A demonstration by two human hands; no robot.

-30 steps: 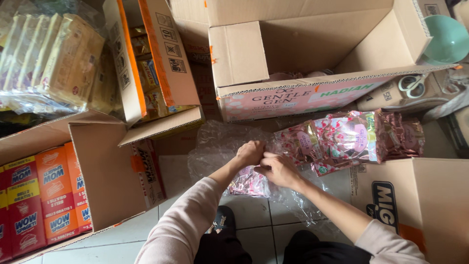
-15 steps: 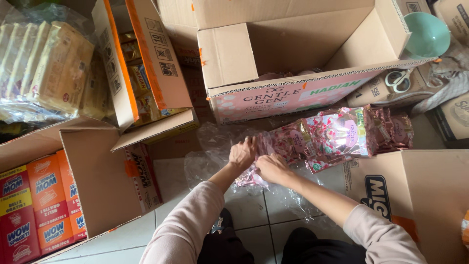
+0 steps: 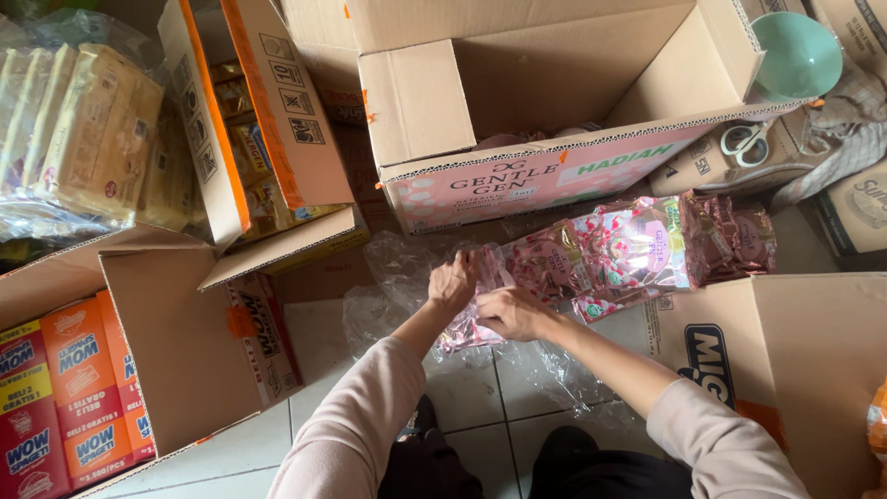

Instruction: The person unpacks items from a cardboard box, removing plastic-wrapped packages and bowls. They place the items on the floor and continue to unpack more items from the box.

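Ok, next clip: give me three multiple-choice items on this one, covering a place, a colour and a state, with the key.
1. Where do the scissors lie?
A. on a carton at upper right, below the green bowl
B. on the tiled floor
C. inside the red-packet box

2. What colour are the sleeves on the person's arms?
A. dark blue
B. pale pink-beige
C. bright yellow

3. What is the state of the big carton with the pink printed front?
A. taped shut
B. flattened
C. open, flaps up

Answers:
1 A, the white-handled scissors rest on cardboard just under the bowl.
2 B, both forearms leading to the left hand and right hand are in pale pink-beige fabric.
3 C, its flaps stand up and the inside shows, while both hands grip the shiny pink sachet pack in front of it.
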